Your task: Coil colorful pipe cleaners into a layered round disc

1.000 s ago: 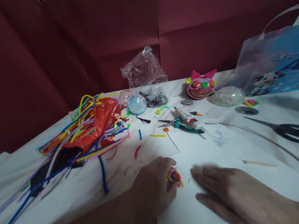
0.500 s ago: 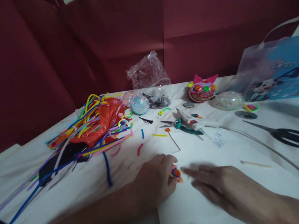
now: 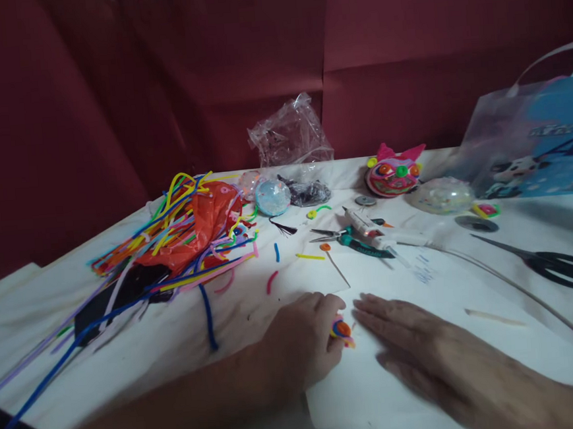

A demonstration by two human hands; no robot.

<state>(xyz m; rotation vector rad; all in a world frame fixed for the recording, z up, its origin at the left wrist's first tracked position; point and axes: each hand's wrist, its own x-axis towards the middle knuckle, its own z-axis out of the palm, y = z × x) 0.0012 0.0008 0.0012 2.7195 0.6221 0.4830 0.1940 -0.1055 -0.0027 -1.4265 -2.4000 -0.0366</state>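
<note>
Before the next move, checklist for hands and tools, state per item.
1. Left hand has the colourful piece in its fingers: ok.
2. Right hand free, fingers extended, nothing visible in them: ok.
3. Scissors away from both hands: ok.
4. Glue gun and pliers lying separately: not ok, the gun lies across the pliers.
5. Glue gun cold: cannot tell.
6. Colourful piece undamaged on the side inside the left hand: cannot tell, fingers cover it.
</note>
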